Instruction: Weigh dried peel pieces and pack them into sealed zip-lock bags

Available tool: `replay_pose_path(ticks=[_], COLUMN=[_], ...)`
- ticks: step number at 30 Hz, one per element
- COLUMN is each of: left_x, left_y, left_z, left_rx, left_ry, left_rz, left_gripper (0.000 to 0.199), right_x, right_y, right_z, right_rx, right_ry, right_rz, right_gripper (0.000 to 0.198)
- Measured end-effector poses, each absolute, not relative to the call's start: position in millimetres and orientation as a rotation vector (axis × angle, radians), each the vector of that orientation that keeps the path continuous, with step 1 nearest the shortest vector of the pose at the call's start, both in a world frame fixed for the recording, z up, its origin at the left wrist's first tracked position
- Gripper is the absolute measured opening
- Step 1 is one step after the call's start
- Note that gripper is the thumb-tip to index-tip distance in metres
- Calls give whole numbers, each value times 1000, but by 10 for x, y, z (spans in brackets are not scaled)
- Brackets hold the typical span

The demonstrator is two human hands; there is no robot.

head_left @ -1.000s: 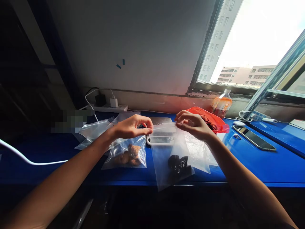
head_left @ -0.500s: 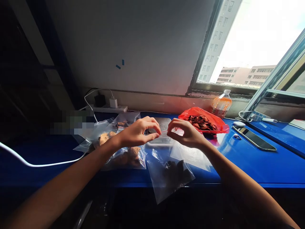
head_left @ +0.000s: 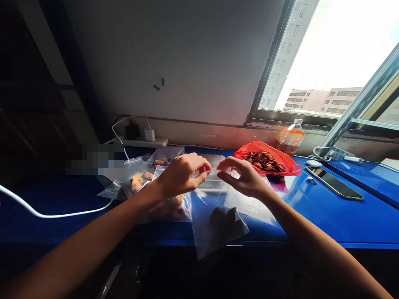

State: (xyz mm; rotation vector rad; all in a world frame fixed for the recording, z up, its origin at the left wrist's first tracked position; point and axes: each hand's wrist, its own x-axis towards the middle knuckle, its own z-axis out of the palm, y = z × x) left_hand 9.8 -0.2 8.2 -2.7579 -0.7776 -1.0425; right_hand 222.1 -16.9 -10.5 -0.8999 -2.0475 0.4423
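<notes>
A clear plastic zip bag [head_left: 202,236] with dark pieces in its bottom hangs over the front of the blue table. My left hand [head_left: 187,172] pinches its top edge between thumb and fingers. On the same edge, a short way to the right, my right hand [head_left: 238,174] is pinched too. Behind the hands sits a silver kitchen scale [head_left: 215,160], partly hidden. Filled clear bags [head_left: 137,181] with brown chunks lie under and beside my left forearm. Flat clear bags [head_left: 251,203] lie beneath my right wrist.
A red plastic bag [head_left: 286,166] of dark dried slices lies open behind my right hand, near an orange drink bottle [head_left: 291,137]. A phone [head_left: 335,182] rests on the blue table [head_left: 311,224] at right. A white power strip [head_left: 156,142] and cable [head_left: 56,215] are at left.
The fingers of both hands have shifted slightly along the bag's top edge. The hanging bag has swung a little left and up, and its dark contents have moved.
</notes>
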Motion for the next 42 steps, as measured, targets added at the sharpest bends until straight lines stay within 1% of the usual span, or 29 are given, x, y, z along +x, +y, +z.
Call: replay_pose_path(ticks=[3,5,8,10,15,19,22,25,29,34,38,42], left_x=[41,-40,-194,-284,-329,-229,-178,-142,27,516,973,1404], left_y=[12,16,20,33,69,27,-9,-4,68,148,235,405], left_z=[157,251,399,456,427,393,390,387,425,555,578,528], left_rx=[-2609,-2492,-2257,-2120,-2083,-2137,-2199,-2301,-2517,-2861,-2887,-2825], left_ry=[-747,-747,-798,-884,-1003,-1005,-1070,-1176,-1241,-1039,-794,-894], left_rz=[-1157,-1276,-1506,-1650,-1842,-1834,-1702,-1576,-1521,-1303,-1343,-1322], left_gripper=[10,9,5,6,12,11,9,9,10,12,13,13], right_x=[2239,2264,2284,2254,2002,1881,1948,2097,2343,2776,3100,3108], right_y=[-157,-149,-139,-146,-288,-395,-385,-378,-482,-687,-821,-920], right_z=[-112,-98,-86,-106,-209,-221,-176,-149,-209,-318,-330,-305], right_rx=[-845,-790,-689,-624,-669,-711,-748,-814,-914,-1076,-1226,-1428], right_ry=[-1898,-1825,-1763,-1738,-1715,-1633,-1585,-1547,-1414,-1236,-1097,-1071], right_rz=[747,953,1183,1244,1158,1148,1075,961,766,452,139,-233], right_gripper=[46,54,58,61,58,41,32,29,26,29,32,32])
